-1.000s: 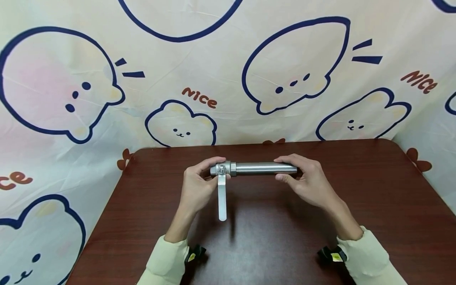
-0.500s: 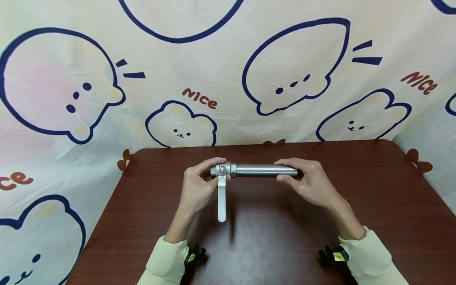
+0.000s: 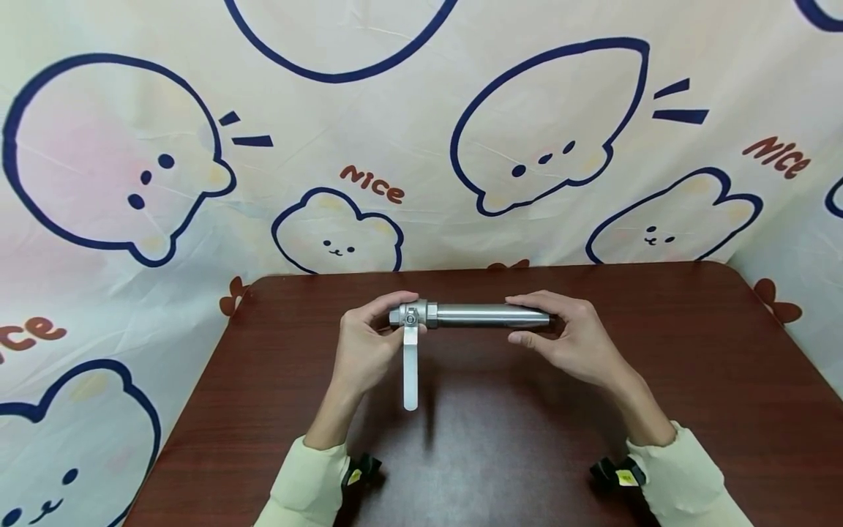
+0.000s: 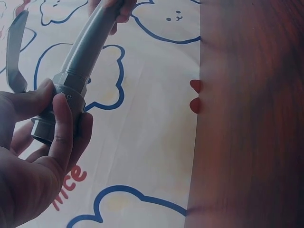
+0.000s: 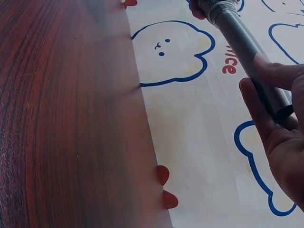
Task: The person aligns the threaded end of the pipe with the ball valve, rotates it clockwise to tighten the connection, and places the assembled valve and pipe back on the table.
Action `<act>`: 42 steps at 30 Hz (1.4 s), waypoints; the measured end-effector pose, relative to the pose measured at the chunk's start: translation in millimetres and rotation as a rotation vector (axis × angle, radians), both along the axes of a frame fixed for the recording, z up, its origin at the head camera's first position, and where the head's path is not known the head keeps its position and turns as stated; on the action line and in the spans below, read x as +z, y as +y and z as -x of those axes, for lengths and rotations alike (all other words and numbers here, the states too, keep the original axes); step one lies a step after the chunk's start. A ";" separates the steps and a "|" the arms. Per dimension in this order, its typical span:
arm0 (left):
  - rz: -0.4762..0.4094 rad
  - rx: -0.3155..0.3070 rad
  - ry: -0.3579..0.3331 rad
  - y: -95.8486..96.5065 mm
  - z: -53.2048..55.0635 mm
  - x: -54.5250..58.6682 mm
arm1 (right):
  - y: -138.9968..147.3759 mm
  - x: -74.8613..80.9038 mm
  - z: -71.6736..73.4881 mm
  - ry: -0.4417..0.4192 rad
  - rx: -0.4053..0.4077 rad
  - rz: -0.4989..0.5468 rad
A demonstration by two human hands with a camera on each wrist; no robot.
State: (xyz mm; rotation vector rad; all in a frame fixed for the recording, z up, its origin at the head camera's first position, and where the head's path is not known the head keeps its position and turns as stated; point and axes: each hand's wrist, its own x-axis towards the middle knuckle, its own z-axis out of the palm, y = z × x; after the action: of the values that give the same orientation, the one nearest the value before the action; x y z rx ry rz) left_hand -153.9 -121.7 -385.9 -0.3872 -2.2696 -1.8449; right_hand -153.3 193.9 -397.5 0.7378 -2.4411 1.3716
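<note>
In the head view, a metal ball valve (image 3: 421,313) is joined through a hex fitting to a smooth steel pipe (image 3: 484,315); the assembly lies level above the table. Its flat lever handle (image 3: 410,369) points towards me, square to the pipe. My left hand (image 3: 366,344) grips the valve body at the left end, thumb and fingers around it, as the left wrist view also shows. The right hand (image 3: 576,338) is curled about the pipe's right end, fingers along the top and thumb just below its near edge. In the right wrist view the pipe's dark end (image 5: 284,112) shows beside the palm.
The dark brown table (image 3: 487,454) spreads under both hands, its far edge beyond the pipe. A pale cloth (image 3: 421,146) printed with cartoon bears hangs behind and beside it. Black devices are strapped at both wrists, by the cream sleeves.
The right thumb has moved down slightly, away from the pipe's near edge. The left hand, valve and pipe hold nearly the same position; the head view shifts a little.
</note>
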 end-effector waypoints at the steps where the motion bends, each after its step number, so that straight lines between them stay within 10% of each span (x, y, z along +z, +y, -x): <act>1: 0.001 0.003 0.002 -0.5 0.0 0.3 | -0.2 -0.4 0.5 0.001 0.010 0.011; 42: 0.005 -0.013 0.041 1.3 -1.0 -0.5 | -1.3 -0.8 1.6 0.070 -0.011 -0.026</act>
State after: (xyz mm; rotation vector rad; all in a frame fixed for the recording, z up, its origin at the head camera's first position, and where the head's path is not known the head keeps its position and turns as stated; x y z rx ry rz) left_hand -152.8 -120.4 -386.4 -0.4381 -2.2510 -1.8206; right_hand -154.9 192.6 -398.2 0.7645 -2.4095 1.2906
